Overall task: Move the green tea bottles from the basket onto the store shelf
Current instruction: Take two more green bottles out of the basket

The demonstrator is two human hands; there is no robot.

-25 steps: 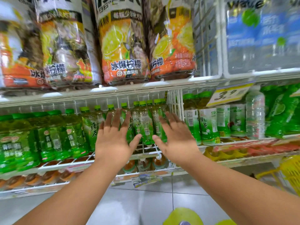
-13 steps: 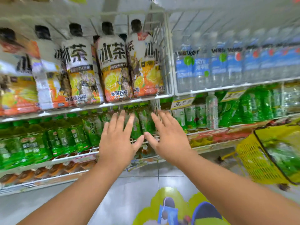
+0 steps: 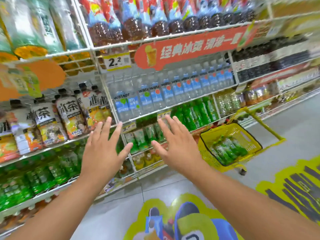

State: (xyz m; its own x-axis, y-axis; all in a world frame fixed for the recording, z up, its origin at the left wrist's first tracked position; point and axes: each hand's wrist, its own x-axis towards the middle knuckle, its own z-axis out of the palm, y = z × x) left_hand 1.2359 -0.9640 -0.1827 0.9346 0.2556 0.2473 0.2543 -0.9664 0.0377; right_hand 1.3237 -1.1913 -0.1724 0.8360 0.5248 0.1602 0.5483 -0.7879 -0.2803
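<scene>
A yellow basket [image 3: 206, 149] on wheels stands on the floor at the right, with several green tea bottles [image 3: 228, 149] lying in it. More green tea bottles [image 3: 52, 174] fill the low wire shelf [image 3: 41, 193] at the left. My left hand [image 3: 103, 151] and my right hand [image 3: 174, 144] are both held up in front of the shelves, fingers spread and straight, holding nothing. Both hands are well clear of the basket and touch no bottle.
White wire shelving runs across the view: iced tea bottles [image 3: 46, 122] at the left, water bottles [image 3: 155, 96] in the middle, an orange banner [image 3: 190, 47] above. A price tag [image 3: 116, 62] hangs on the upper rail. Grey floor with coloured stickers [image 3: 173, 220] lies below.
The view has pulled back and swung up and right, bringing the basket and upper shelves into sight. Both hands have drawn away from the green tea shelf and stay spread and empty.
</scene>
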